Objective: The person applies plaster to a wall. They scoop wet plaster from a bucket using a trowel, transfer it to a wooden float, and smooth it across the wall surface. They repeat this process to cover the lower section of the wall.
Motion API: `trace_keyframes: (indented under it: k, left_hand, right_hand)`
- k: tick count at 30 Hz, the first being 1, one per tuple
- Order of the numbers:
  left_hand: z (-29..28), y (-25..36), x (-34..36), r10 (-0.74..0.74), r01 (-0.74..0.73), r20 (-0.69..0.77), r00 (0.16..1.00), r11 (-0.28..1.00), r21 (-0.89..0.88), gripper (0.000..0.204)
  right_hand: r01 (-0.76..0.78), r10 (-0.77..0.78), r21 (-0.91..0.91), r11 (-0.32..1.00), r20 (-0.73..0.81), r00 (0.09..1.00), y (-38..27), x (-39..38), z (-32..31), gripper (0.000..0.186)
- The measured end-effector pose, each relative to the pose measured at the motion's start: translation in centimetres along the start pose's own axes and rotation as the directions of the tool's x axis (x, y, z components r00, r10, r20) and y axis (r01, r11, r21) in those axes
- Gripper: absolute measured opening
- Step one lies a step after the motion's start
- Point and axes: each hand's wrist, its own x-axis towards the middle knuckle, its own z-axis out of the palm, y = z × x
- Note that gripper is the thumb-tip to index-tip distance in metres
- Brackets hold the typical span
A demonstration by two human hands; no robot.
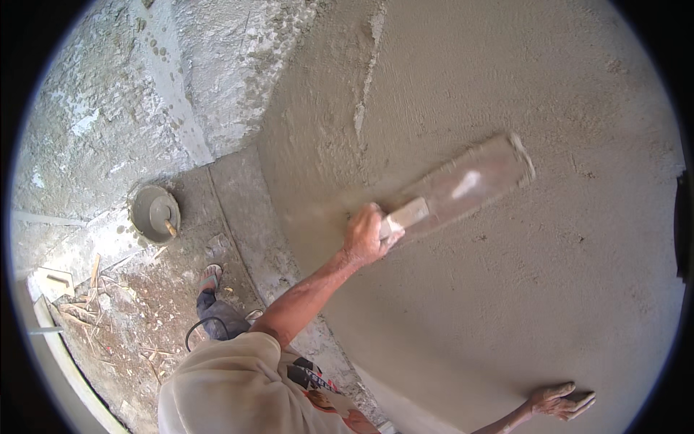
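My left hand (pixel 367 235) is closed around the block handle (pixel 406 217) of a long plastering float (pixel 481 181). The float's brownish blade lies slanted against the wet grey plaster (pixel 470 304) of the wall, with mortar along its far end and edges. At the lower right my right hand (pixel 560 403) has its fingers spread, with nothing in it, at the smoother plaster. Whether its palm touches the surface cannot be made out.
A round bucket (pixel 139 210) of grey mortar, a tool handle poking out, stands by the rough wall (pixel 94 108) at left. Wood scraps (pixel 79 311) and rubble litter the ground near my sandalled foot (pixel 211 275). A pale hand float (pixel 55 283) lies at far left.
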Motion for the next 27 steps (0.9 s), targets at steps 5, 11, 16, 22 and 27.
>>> trace_keyframes:
  k: [5, 11, 16, 22, 27]
  left_hand:
    - [-3.6, -10.6, 3.9, -0.402, 0.399, -0.013, 0.915, 0.912, -0.098, 0.069]
    - [-1.5, -8.9, 2.5, -0.46, 0.45, -0.04, 0.887, 0.881, -0.146, 0.062]
    - [2.6, 3.3, 0.3, -0.116, 0.111, -0.043, 0.992, 0.989, -0.095, 0.055]
    - [-3.6, 0.3, 14.4, -0.018, 0.019, 0.049, 0.999, 0.999, -0.031, 0.056]
    - [-5.1, -11.5, 9.8, -0.43, 0.417, -0.031, 0.903, 0.889, -0.188, 0.051]
  right_hand:
    - [-0.094, 0.086, 0.107, 0.99, 0.076, 0.993, -4.8, 1.2, -1.2, 0.081]
    - [-0.012, 0.012, -0.029, 1.0, -0.013, 1.0, 0.3, 0.1, 0.6, 0.074]
    - [-0.021, 0.02, 0.112, 0.993, 0.008, 1.0, -3.4, 2.0, -0.4, 0.078]
    - [-0.087, 0.081, 0.075, 0.993, 0.089, 0.993, -4.5, 1.5, -0.8, 0.081]
    - [-0.124, 0.12, 0.02, 0.992, 0.119, 0.986, -2.3, 0.2, -0.2, 0.08]
